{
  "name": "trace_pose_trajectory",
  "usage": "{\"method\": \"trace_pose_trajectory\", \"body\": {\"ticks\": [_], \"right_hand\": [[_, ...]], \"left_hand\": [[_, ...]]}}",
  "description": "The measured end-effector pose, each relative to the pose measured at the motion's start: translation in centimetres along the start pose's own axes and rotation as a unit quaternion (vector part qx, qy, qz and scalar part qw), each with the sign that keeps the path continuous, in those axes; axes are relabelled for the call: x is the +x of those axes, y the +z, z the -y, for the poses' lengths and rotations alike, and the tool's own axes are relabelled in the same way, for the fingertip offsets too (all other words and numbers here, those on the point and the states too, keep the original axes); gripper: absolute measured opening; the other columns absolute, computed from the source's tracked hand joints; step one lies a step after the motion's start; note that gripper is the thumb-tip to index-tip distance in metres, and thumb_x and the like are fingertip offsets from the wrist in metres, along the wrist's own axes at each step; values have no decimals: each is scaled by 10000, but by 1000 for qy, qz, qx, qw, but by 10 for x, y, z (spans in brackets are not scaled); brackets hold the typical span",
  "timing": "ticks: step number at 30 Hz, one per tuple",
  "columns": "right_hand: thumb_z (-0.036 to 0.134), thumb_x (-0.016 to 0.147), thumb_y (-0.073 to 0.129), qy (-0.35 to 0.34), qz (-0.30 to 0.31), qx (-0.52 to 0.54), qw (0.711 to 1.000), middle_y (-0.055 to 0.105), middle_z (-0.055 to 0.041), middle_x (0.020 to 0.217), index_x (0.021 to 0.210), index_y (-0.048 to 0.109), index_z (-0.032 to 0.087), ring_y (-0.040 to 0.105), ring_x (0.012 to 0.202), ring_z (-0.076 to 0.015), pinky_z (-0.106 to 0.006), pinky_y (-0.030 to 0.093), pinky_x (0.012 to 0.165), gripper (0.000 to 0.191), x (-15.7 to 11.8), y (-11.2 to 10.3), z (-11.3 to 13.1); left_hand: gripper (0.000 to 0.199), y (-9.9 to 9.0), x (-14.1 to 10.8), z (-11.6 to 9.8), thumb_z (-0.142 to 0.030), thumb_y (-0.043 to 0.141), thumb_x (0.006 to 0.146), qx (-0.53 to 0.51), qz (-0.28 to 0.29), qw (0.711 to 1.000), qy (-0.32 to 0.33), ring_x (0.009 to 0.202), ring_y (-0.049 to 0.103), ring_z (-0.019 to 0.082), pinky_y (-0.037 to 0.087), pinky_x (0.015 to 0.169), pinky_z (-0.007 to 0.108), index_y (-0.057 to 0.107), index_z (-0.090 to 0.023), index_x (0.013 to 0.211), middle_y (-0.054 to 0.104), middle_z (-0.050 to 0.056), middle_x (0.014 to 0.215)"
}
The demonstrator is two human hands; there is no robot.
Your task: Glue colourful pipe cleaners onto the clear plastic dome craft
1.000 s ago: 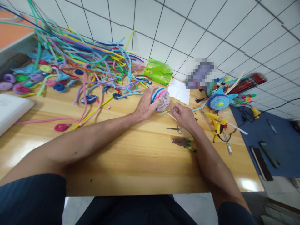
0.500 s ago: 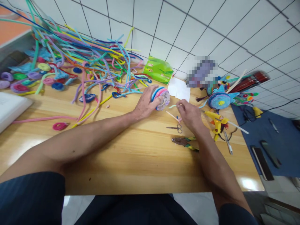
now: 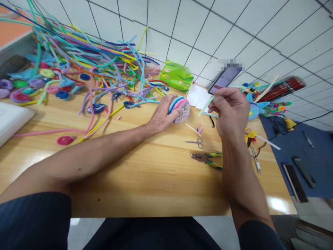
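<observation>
My left hand (image 3: 164, 114) is wrapped round a coiled disc of pipe cleaners (image 3: 184, 108) with blue, white, pink and lilac layers, tilted so that its round face points right. Up and to the right of it, my right hand (image 3: 231, 107) pinches a short pale green pipe cleaner (image 3: 206, 105), whose free end points down and left. Below the hands lie small scissors (image 3: 199, 142) and pliers (image 3: 205, 158) with green and yellow handles. The right forearm hides most of a yellow glue gun (image 3: 250, 134).
A heap of coloured pipe cleaners (image 3: 104, 55) and several coiled pieces fill the back left. A green packet (image 3: 176, 77), white paper (image 3: 198, 98) and a propped phone (image 3: 225, 78) stand along the tiled wall. Finished blue coiled work (image 3: 255, 110) sits at right.
My right hand has risen and moved up and right with the pale green pipe cleaner, now in front of the blue coiled work. My left hand keeps hold of the coiled disc in nearly the same place.
</observation>
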State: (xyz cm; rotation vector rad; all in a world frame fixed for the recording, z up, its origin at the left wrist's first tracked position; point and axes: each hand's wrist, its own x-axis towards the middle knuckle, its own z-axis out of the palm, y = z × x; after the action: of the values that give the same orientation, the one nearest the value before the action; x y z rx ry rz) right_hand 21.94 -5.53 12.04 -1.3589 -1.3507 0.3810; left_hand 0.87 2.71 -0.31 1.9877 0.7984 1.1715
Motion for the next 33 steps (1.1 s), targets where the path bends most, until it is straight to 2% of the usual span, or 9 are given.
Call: {"method": "trace_pose_trajectory", "body": {"ticks": [3,5,8,11,16,24,27,30,33], "right_hand": [[322,924,674,24,61,-100,993,705,7,773,950,790,261,653,718,-182,-342,557,707,133,4,2,-16],[306,898,699,55,129,-191,972,734,-12,789,875,797,234,664,754,-195,-352,542,745,124,2,5,-26],[305,906,744,84,224,-338,910,814,-72,940,871,827,209,730,895,-246,-384,550,849,132,-8,18,-35],[398,1007,727,82,282,-433,852,848,-148,1177,1034,876,187,778,1070,-314,-422,567,941,260,-21,38,-32],[320,1125,542,101,303,-509,799,822,-214,1368,1272,857,154,800,1235,-375,-447,585,995,385,-30,57,-18],[227,1100,509,106,329,-547,762,825,-268,1347,1275,836,89,810,1261,-406,-435,590,983,395,-37,58,-4],[240,1094,529,88,277,-541,789,831,-247,1300,1213,831,117,814,1180,-385,-448,593,976,348,-28,41,-3],[279,1083,578,40,123,-532,837,822,-220,1284,1130,818,178,777,1216,-375,-490,576,1063,264,-2,1,-11],[259,1001,655,39,22,-500,865,824,-206,1241,1043,800,200,749,1207,-372,-534,549,1125,162,30,-45,-25]], "left_hand": [[627,-1,-1,4,-634,577,1089,-8,-31,999,-3,1561,609,368,455,1403,624,497,-249,1578,655,174,1638],[654,0,-1,9,-680,563,1106,-25,-64,998,2,1584,594,365,437,1412,612,479,-262,1603,639,169,1649],[716,3,1,20,-773,591,1086,-55,-94,994,20,1581,599,371,448,1397,597,493,-291,1607,642,148,1641],[752,5,1,27,-808,623,1064,-68,-93,993,35,1565,612,373,459,1385,586,521,-292,1601,657,144,1624],[740,4,1,27,-789,637,1064,-60,-85,994,21,1525,636,367,484,1366,577,548,-272,1586,676,155,1598],[673,5,0,21,-680,624,1083,-55,-73,996,14,1542,622,362,468,1376,559,533,-250,1593,659,165,1617],[674,5,0,18,-689,612,1080,-49,-69,996,13,1530,626,355,480,1367,556,531,-245,1580,665,166,1610],[694,5,1,16,-717,610,1068,-49,-65,997,18,1512,637,358,495,1355,569,535,-236,1562,680,174,1592],[696,5,1,14,-725,607,1063,-50,-65,996,23,1505,645,364,500,1353,587,542,-233,1551,688,180,1585]]}}
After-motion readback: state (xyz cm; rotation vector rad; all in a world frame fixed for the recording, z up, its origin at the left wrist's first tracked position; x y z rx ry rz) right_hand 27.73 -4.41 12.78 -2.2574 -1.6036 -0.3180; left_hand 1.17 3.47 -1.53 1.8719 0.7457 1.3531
